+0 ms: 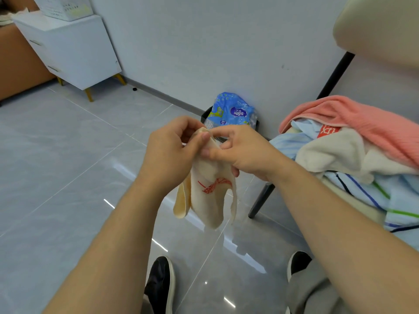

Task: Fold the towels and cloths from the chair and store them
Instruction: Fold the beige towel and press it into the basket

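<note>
At the bottom edge, nearest the camera: two dark shoes with pale soles, left shoe (159, 284) and right shoe (298, 261), planted on glossy grey floor tiles (68, 177); grey trouser leg (313, 298) beside the right shoe

Above the shoes, in mid-air at frame centre: cream cloth (208, 196) with red printing, hanging free, clear of floor and chair. Top edge gathered between both hands; lower part drooping in loose folds. Left hand (170, 152): fingers curled, thumb and forefinger clamped on the cloth's top edge. Right hand (244, 150): close against the left at the fingertips, thumb and forefinger pinching the same edge, other fingers curled behind the fabric. Upper part of the cloth partly hidden by both hands

To the right, just beside the right forearm: chair (333, 75) with black legs and pale backrest, seat covered by an unfolded pile. Pink towel (362, 118) on top at the rear, white towel (335, 152) in front of it, light-blue striped cloth (374, 196) underneath, spilling over the seat edge. Red label (328, 130) showing between pink and white towels

Directly behind the hands, against the wall (204, 41): black bin (205, 115) holding a blue plastic package (231, 109), lower part blocked by the hands

Farthest, top left: white cabinet (74, 51) on gold legs, white perforated basket (65, 6) on top, orange-brown furniture (18, 64) beside it
</note>
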Available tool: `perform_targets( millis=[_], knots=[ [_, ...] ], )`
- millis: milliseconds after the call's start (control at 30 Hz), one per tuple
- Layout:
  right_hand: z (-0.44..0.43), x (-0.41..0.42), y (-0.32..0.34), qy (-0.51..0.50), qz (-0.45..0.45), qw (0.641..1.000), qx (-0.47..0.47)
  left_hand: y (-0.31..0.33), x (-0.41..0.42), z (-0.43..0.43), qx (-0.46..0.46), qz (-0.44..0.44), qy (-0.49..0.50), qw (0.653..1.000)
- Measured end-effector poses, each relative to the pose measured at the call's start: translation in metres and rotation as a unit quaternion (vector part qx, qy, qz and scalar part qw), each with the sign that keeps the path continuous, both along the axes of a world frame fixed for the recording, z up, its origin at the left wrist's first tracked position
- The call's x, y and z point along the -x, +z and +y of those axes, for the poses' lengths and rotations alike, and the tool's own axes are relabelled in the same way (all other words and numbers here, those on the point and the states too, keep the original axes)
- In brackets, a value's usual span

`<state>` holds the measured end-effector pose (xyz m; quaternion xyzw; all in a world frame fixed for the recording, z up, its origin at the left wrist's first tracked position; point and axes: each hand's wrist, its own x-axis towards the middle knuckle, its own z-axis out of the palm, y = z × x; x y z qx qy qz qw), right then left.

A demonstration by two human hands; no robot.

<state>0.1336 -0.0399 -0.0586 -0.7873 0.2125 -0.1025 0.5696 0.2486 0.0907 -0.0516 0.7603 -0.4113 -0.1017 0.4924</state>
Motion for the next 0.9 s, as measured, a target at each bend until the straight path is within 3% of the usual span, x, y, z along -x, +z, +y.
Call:
perform_targets(
  millis=[167,533,800,900],
  knots=[
    [-0.002,0.001,0.0,0.018,0.019,0.999,-0.044,-0.002,-0.004,0.001,0.019,-0.018,0.012,1.0],
    [-0.004,0.002,-0.023,0.088,0.158,0.977,-0.109,0.002,-0.012,0.004,0.05,-0.032,0.071,0.996],
    [-0.013,-0.003,-0.037,-0.103,0.138,0.981,-0.095,0.001,-0.021,0.009,0.038,-0.038,0.07,0.996],
    [-0.017,-0.002,-0.038,-0.13,0.122,0.982,-0.069,-0.001,-0.022,0.007,0.035,-0.033,0.09,0.995]
  ],
)
